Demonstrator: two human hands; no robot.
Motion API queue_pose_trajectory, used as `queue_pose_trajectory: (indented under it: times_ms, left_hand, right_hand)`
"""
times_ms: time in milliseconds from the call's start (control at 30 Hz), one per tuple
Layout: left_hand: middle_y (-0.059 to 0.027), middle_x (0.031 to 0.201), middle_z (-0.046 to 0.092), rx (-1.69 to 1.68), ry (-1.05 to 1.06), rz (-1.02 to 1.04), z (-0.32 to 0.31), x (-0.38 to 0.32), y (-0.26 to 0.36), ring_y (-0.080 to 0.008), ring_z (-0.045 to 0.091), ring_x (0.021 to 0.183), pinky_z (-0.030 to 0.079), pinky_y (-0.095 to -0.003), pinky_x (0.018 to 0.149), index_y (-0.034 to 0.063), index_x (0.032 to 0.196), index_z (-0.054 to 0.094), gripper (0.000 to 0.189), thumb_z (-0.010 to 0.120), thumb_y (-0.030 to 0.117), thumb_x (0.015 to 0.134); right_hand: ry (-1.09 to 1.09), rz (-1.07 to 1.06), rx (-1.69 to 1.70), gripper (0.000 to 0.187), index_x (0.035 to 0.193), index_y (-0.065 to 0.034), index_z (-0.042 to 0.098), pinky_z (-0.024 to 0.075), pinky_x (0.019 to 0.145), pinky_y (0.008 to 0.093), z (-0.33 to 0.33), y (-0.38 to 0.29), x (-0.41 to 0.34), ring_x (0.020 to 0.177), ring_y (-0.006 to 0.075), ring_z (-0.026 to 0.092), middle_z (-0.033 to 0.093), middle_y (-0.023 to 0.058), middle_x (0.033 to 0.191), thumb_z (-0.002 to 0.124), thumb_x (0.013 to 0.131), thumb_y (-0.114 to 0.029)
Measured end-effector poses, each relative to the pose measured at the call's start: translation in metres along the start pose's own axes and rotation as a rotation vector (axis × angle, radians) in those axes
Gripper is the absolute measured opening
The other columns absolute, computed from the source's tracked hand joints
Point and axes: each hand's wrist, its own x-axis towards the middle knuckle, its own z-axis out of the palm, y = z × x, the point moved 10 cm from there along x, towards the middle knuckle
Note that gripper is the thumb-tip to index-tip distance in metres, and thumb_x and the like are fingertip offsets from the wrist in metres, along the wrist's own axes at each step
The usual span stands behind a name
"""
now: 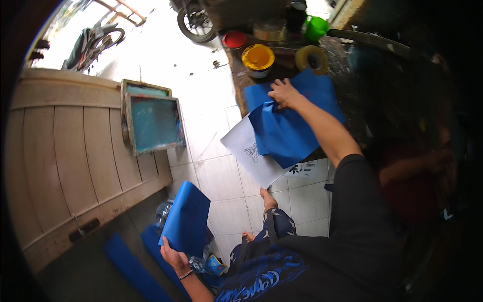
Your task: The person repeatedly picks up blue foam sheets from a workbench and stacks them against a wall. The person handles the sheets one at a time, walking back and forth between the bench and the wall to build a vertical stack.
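Note:
My left hand [174,256], with a bracelet at the wrist, holds a folded blue fabric-like sheet [188,219] by its lower edge, out to my left above the floor. At the dark workbench [366,98], my right hand [285,93] grips a creased blue sheet [285,132], its fingers curled into the bunched material. Another blue sheet [315,88] lies flat beneath that one on the bench. From under the creased sheet a white paper [249,151] with a line drawing sticks out past the bench edge. My right fingertips are partly hidden by the folds.
An open tub of yellow ink or paint [258,58], a red lid [234,39], a tape roll [311,60] and a green cup [317,28] stand on the bench. Screen-printing frames [154,122] lean on a wooden door [83,147]. Blue strips [132,268] lie at lower left.

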Motion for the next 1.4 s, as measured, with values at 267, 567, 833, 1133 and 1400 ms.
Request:
queue_pose_trajectory:
  times_ms: [267,567,833,1133,1400]
  left_hand:
    - [-0.0163,0.108,0.059,-0.188,0.104,-0.048,-0.054,-0.024,-0.017,-0.0236,0.059,0.097,0.046,-0.0347,0.089,-0.0103,0.111,0.054,0.037,0.049,0.022,0.095]
    - [-0.0144,0.109,0.058,-0.503,0.44,0.059,-0.253,-0.113,-0.071,-0.0228,0.058,0.098,0.046,-0.0339,0.09,-0.0057,0.105,0.057,0.032,0.053,0.024,0.094]
    - [-0.0077,0.093,0.059,-0.348,0.977,0.058,-0.469,-0.291,-0.184,-0.0146,0.056,0.085,0.044,-0.0235,0.076,0.0017,0.099,0.059,0.036,0.055,0.037,0.09]
    - [0.008,0.064,0.039,-0.592,1.575,0.135,-0.616,-0.532,-0.28,-0.0042,0.033,0.057,0.029,-0.0237,0.051,0.0076,0.075,0.054,0.026,0.053,0.027,0.093]
    - [0.0026,0.071,0.053,-0.568,1.942,0.016,-0.69,-0.68,-0.392,-0.0068,0.044,0.063,0.038,-0.0252,0.058,0.0016,0.084,0.059,0.027,0.049,0.024,0.094]
  right_hand:
    - [-0.752,-0.249,0.027,0.028,0.086,-0.0061,0.07,0.0519,0.065,0.035,-0.023,-0.064,-0.06,0.072,0.0259,0.065,0.068,0.01,0.08,0.079,0.061,-0.014]
    - [-0.537,-0.766,0.143,0.032,0.09,0.0019,0.067,0.0499,0.069,0.035,-0.186,-0.375,-0.135,0.076,0.0253,0.065,0.066,0.0193,0.082,0.072,0.07,-0.023]
    - [-0.062,-0.823,0.617,0.023,0.066,0.0039,0.059,0.0451,0.053,0.0413,-0.097,-0.694,-0.186,0.056,0.0336,0.06,0.06,0.0206,0.063,0.064,0.077,-0.016]
    - [-0.043,-1.365,0.326,0.028,0.084,0.0032,0.055,0.0426,0.071,0.046,-0.02,-1.051,-0.348,0.085,0.0397,0.055,0.057,0.0244,0.09,0.069,0.065,-0.011]
    - [-0.109,-1.751,0.427,0.025,0.073,0.0037,0.05,0.0362,0.055,0.0419,-0.014,-1.272,-0.564,0.057,0.0319,0.042,0.048,0.0194,0.063,0.068,0.068,-0.013]
